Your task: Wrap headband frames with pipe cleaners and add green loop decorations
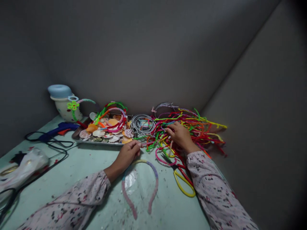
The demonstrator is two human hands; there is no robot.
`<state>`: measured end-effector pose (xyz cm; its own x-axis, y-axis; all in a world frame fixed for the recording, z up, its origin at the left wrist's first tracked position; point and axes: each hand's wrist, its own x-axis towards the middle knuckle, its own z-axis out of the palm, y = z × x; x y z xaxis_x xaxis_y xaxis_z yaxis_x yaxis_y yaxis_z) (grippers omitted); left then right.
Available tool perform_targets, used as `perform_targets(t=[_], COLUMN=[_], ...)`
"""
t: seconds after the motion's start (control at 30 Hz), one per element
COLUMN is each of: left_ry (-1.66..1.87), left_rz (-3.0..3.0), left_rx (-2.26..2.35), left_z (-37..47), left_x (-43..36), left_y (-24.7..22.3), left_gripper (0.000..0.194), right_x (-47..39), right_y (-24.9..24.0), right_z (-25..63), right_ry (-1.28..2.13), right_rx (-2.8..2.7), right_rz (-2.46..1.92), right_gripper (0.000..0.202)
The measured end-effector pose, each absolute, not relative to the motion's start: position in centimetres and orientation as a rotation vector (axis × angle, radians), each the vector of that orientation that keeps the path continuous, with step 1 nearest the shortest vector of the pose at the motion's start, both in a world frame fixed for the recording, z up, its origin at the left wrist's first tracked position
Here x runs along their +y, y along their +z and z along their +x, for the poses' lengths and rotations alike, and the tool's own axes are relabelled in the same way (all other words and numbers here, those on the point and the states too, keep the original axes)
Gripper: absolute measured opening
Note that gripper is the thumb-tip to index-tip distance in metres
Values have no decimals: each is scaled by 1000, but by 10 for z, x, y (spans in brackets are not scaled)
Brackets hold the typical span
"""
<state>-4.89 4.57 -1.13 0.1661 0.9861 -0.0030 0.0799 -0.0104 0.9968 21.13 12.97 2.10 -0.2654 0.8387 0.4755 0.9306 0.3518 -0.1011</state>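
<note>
Left hand (128,153) sits mid-table (172,204) just in front of the tray (98,143), fingers curled, thumb against index, with a pale pink strand (148,143) coming out of the tips — reads as a pinch on its end, likely so the length lies free toward the pile. Right hand (181,135) is in the near-left edge of the pile of fuzzy stems (201,123), fingers bent down among the strands; can't tell if they're closed on one, too tangled there. Pile is pushed up near the walls on the right, so presumably that's why the right hand does the digging. Pastel headband (156,175) lies flat, ends toward the person, curve just by the left wrist — front and centre, easy to reach with both hands. Scissors (185,175) lie beside the right forearm, handles toward the person, blades toward the pile; looks like a grab-ready spot. Tray holds shells (114,122), probably to keep loose bits contained, with colourful wrapped bands resting on top. Wire coil (137,129) sits between tray and pile. Far left: cup (63,108) against the wall, blue tool (56,131) with dark cable beside it, out of the work area.
</note>
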Motion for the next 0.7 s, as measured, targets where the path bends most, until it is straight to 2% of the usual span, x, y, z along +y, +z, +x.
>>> perform_targets(t=[0.43,0.7], left_ry=[1055,1052], left_rz=[1367,1364], left_rx=[1127,1122], left_z=[-50,-51], left_x=[48,47], left_y=[-14,-16], left_gripper=[31,32], right_x=[128,139], right_y=[19,18], right_z=[206,217], right_ry=[-373,-175], right_rx=[-2208,-2114], right_rz=[-1581,-1385], right_gripper=[21,16])
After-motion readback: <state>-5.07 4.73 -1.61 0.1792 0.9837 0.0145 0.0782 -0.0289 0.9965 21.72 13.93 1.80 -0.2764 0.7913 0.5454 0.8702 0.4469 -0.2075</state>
